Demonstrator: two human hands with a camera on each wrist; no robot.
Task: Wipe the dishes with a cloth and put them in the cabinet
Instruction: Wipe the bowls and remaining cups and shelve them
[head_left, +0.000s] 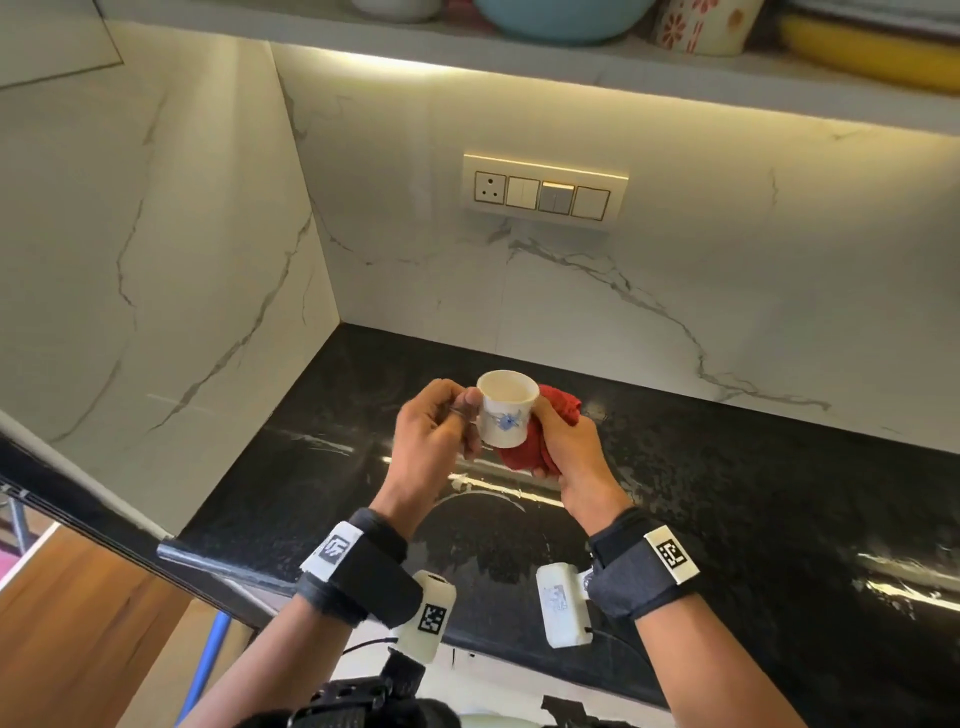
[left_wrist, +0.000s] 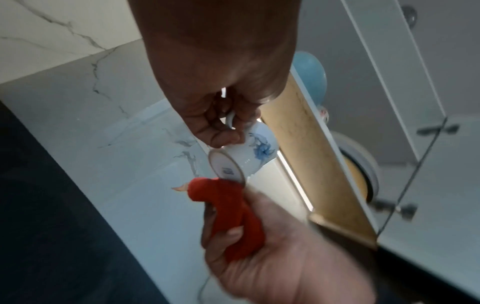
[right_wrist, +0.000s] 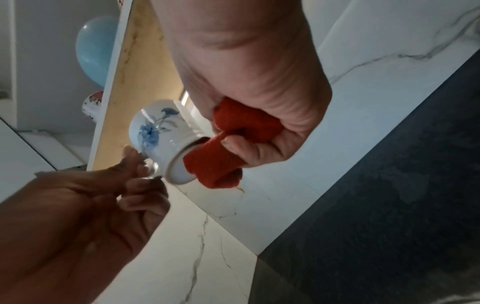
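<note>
Now | left hand (head_left: 434, 431) pinches cup (head_left: 505, 410) handle | right hand (head_left: 569, 447) grips red cloth (head_left: 540, 441) against cup base

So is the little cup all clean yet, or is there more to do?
Already done: bowls sit on the shelf above. In hand: the left hand pinches the cup by its handle while the right hand holds the red cloth against its bottom. Left: finish wiping, then put it up there.
</note>
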